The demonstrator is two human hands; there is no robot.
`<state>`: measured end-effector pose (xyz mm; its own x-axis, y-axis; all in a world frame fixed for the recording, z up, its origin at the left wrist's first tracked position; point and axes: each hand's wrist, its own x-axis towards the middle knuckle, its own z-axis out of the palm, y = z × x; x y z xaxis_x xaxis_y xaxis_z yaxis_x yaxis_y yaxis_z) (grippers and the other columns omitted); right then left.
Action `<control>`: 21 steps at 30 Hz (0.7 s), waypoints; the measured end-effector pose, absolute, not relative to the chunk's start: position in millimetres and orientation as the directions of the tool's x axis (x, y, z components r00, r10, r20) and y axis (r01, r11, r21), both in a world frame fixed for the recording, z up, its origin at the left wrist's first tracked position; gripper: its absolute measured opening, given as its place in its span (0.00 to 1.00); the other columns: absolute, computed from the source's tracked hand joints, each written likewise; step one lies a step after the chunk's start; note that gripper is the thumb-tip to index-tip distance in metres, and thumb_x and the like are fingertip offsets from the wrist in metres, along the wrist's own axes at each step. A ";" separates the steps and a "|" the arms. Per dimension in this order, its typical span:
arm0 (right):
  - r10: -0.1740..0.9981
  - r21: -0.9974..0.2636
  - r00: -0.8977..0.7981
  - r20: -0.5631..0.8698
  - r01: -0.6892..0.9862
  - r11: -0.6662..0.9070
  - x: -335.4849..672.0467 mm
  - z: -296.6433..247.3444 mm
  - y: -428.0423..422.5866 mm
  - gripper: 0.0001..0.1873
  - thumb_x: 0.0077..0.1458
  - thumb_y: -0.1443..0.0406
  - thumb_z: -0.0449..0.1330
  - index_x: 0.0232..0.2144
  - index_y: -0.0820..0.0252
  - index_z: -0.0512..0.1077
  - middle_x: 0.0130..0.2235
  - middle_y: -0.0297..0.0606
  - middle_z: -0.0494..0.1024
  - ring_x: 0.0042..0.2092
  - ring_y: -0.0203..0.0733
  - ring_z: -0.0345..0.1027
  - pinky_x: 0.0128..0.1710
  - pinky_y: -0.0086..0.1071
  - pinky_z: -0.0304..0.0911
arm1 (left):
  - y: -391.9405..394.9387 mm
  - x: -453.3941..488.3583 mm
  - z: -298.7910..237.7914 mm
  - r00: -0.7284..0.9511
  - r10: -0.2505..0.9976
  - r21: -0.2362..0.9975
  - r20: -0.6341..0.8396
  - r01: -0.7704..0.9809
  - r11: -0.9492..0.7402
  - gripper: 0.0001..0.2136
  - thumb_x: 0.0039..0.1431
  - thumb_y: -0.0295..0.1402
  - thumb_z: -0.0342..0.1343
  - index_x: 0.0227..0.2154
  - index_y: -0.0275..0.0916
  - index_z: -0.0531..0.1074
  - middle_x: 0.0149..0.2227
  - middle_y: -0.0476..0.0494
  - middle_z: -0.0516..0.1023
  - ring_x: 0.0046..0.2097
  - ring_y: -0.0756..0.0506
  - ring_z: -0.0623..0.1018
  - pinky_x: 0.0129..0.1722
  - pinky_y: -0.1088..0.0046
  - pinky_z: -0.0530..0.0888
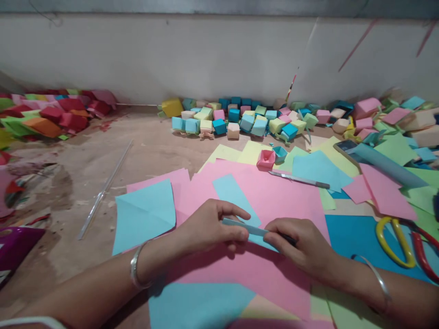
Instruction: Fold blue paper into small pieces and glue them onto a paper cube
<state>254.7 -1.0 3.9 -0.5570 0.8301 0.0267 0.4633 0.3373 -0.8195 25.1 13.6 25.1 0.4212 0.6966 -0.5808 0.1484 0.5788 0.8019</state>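
Observation:
My left hand [219, 230] pinches one end of a narrow light blue folded paper strip [254, 230] between thumb and fingers. At the strip's other end my right hand [302, 244] is closed, thumb on top. A dark slim thing [288, 239] shows under the right fingers; its kind cannot be made out. Both hands hover over a large pink paper sheet [288, 196]. On that sheet, just beyond the hands, lies a flat light blue paper strip [233, 194]. A creased light blue paper square [147, 214] rests left of my left hand.
Scissors with yellow and red handles [394, 242] lie at right. A slim silver tool [298, 179] and a small open pink paper box [266, 158] sit beyond the hands. Folded paper boxes [233, 130] line the wall. A clear ruler-like strip [104, 189] lies left.

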 end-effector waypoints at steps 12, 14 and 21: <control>0.766 -0.759 -0.632 0.115 0.442 0.479 258.1 10.7 3.5 0.10 0.64 0.65 0.53 0.31 0.60 0.72 0.26 0.31 0.75 0.27 0.30 0.64 0.28 0.24 0.57 | 17.8 17.4 39.7 0.482 0.677 0.831 -0.556 0.290 0.475 0.07 0.52 0.32 0.61 0.31 0.32 0.76 0.25 0.43 0.81 0.28 0.45 0.81 0.30 0.71 0.78; 0.774 -0.774 -0.630 0.069 0.455 0.440 258.5 12.3 4.2 0.11 0.64 0.64 0.53 0.31 0.59 0.72 0.27 0.31 0.75 0.27 0.31 0.64 0.29 0.24 0.57 | 20.7 13.0 42.3 0.465 0.707 0.845 -0.533 0.337 0.415 0.05 0.52 0.30 0.60 0.29 0.33 0.76 0.23 0.46 0.79 0.26 0.48 0.79 0.28 0.75 0.76; 0.777 -0.784 -0.627 0.048 0.458 0.418 261.8 11.9 4.6 0.11 0.64 0.63 0.53 0.31 0.59 0.71 0.27 0.31 0.75 0.28 0.31 0.64 0.29 0.25 0.57 | 29.7 -2.4 59.1 0.436 0.796 0.824 -0.420 0.551 0.133 0.09 0.53 0.30 0.59 0.38 0.37 0.76 0.26 0.50 0.78 0.28 0.51 0.75 0.29 0.78 0.71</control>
